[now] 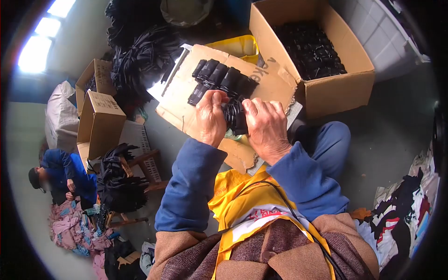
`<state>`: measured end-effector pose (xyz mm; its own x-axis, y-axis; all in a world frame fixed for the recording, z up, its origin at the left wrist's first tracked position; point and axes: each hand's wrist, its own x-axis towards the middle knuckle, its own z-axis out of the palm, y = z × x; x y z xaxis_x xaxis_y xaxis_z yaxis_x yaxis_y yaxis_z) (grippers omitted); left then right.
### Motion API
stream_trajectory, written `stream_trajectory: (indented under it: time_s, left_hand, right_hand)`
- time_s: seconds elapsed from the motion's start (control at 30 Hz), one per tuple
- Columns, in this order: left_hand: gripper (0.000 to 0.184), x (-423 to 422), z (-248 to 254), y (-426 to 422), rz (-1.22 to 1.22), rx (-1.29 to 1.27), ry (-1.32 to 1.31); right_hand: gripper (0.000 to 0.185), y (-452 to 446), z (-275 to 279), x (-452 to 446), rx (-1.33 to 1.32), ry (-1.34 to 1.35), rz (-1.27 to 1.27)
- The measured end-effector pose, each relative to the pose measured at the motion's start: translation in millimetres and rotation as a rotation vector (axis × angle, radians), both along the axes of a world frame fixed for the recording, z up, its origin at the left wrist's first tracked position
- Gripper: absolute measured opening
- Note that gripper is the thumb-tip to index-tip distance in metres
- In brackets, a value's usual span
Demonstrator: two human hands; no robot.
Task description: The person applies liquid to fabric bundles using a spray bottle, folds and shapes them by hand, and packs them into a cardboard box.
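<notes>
Between both hands is a bundle of black strips (236,118), rolled or folded together, held over a flat piece of cardboard (179,112). My left hand (211,119) grips its left side with curled fingers and the thumb on top. On the other side, my right hand (267,125) is closed around the bundle's right end. Just beyond my hands, several similar black rolled bundles (219,74) lie in rows on the cardboard. The undersides of my fingers and part of the bundle are hidden.
An open cardboard box (338,95) at the upper right holds many black bundles. Behind the cardboard is a yellow container (242,46). Black strips (144,58) hang in a heap at upper left. A co-worker (70,175) sits left near pink fabric (77,224). Fabric scraps (396,224) lie right.
</notes>
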<state>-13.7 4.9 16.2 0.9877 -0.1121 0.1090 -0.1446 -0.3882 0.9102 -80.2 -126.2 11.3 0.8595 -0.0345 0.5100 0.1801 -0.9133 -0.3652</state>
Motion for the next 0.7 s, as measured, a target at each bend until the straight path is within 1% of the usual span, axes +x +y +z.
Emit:
stream_trajectory:
  time_s: [0.1,0.13,0.17,0.23,0.3,0.33,0.37,0.43,0.47,0.5,0.57,0.6,0.63,0.7]
  left_hand:
    - [0.030,-1,2,3,-0.003,0.096,-0.025]
    - [0.031,-2,-1,2,0.012,0.052,0.015]
    - [0.031,1,-5,1,0.023,0.037,-0.032]
    - [0.030,4,-9,1,0.051,0.000,-0.059]
    - [0.032,2,-10,3,0.081,-0.030,-0.079]
    - [0.049,1,-11,2,0.125,-0.083,0.009]
    - [0.059,-2,-4,1,0.166,-0.063,0.052]
    - [0.067,-3,9,8,0.247,-0.255,0.255]
    - [0.070,-1,15,11,0.270,-0.450,0.305]
    - [0.070,-8,19,14,0.310,-0.522,0.265]
    - [0.064,-16,30,19,0.251,-0.482,0.087]
    - [0.060,-24,37,18,0.248,-0.429,0.019]
    - [0.057,-30,43,16,0.248,-0.377,-0.050]
    - [0.046,-49,52,12,0.210,-0.332,-0.150]
  right_hand:
    - [0.009,4,6,6,0.020,-0.023,0.011]
    - [0.010,7,7,6,0.037,-0.024,-0.002]
    - [0.010,9,10,7,0.052,-0.032,-0.023]
    - [0.010,13,-1,5,0.026,-0.026,-0.062]
    - [0.010,16,-5,0,-0.068,0.006,-0.086]
    - [0.018,15,-4,-2,-0.005,0.060,-0.042]
    - [0.018,12,-2,-4,-0.005,0.041,-0.062]
    - [0.012,4,-1,-9,0.123,-0.118,0.015]
    - [0.014,1,1,-15,0.206,-0.085,0.006]
    - [0.021,-4,-1,-19,0.308,-0.134,0.031]
    - [0.050,-17,3,-31,0.509,-0.030,0.112]
    - [0.048,-21,-2,-36,0.622,0.041,0.159]
    - [0.048,-23,-1,-41,0.597,0.055,0.164]
    - [0.053,-22,-1,-53,0.941,0.098,0.255]
